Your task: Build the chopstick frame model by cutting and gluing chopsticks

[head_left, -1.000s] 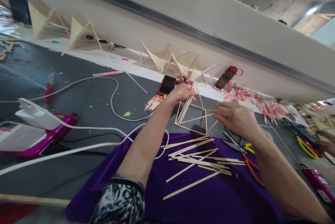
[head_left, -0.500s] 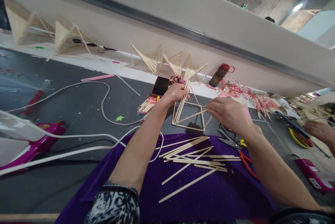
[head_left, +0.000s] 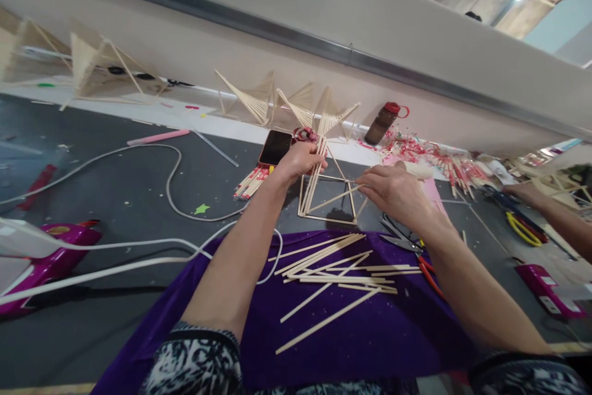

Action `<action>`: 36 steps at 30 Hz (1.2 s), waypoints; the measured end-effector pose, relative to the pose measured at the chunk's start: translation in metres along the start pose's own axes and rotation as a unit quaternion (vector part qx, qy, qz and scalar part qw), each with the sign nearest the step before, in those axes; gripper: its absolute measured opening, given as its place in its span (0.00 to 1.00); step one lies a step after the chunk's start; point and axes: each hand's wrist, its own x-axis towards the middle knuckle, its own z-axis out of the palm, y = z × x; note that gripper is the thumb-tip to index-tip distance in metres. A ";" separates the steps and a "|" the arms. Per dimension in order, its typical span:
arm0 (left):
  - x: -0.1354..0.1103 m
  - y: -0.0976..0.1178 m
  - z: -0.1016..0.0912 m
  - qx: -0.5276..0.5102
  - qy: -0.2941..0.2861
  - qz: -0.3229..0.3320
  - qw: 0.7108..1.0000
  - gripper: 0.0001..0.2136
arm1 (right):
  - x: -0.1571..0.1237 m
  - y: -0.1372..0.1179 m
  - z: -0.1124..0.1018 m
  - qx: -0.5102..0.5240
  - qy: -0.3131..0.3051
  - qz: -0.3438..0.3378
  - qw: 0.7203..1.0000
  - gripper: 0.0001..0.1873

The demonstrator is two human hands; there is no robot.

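Head view: past far edge of cloth (head_left: 365, 342), your left hand (head_left: 301, 159) grips frame (head_left: 311, 185), likely steadying it; right hand (head_left: 391, 189) pinches stick (head_left: 335, 198).

Right hand (head_left: 386, 188) is hiding one end of a thin stick (head_left: 335, 199). Right forearm (head_left: 476, 287) is covering part of the red-handled cutters (head_left: 430, 281). Left edge is cropping the magenta tool (head_left: 69, 236); right edge is cutting off a co-worker's arm (head_left: 557, 213).
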 end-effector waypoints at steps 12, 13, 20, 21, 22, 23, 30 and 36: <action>-0.004 0.003 -0.005 0.048 -0.005 -0.002 0.999 0.10 | -0.031 -0.019 0.003 0.023 0.137 0.029 0.990 0.13; -0.004 0.003 -0.005 0.055 -0.006 -0.003 0.998 0.10 | -0.033 -0.023 0.003 0.014 0.145 0.032 0.989 0.12; -0.005 0.000 -0.004 0.040 -0.057 -0.044 0.997 0.10 | -0.037 -0.034 0.010 -0.002 0.190 0.038 0.981 0.12; -0.005 -0.001 -0.003 0.033 -0.068 -0.051 0.996 0.10 | -0.037 -0.036 0.012 -0.005 0.188 0.032 0.982 0.12; -0.006 -0.002 -0.002 0.028 -0.077 -0.055 0.995 0.10 | -0.037 -0.037 0.013 -0.012 0.178 0.026 0.984 0.12; -0.006 -0.003 -0.002 0.025 -0.084 -0.059 0.994 0.09 | -0.036 -0.038 0.015 -0.022 0.164 0.023 0.986 0.13; -0.004 -0.005 0.000 0.003 -0.116 -0.072 0.991 0.07 | -0.015 -0.012 0.023 -0.103 0.123 0.030 0.987 0.10; -0.005 -0.007 0.005 0.012 -0.137 -0.073 0.988 0.09 | -0.019 -0.004 0.023 -0.097 0.147 0.045 0.983 0.12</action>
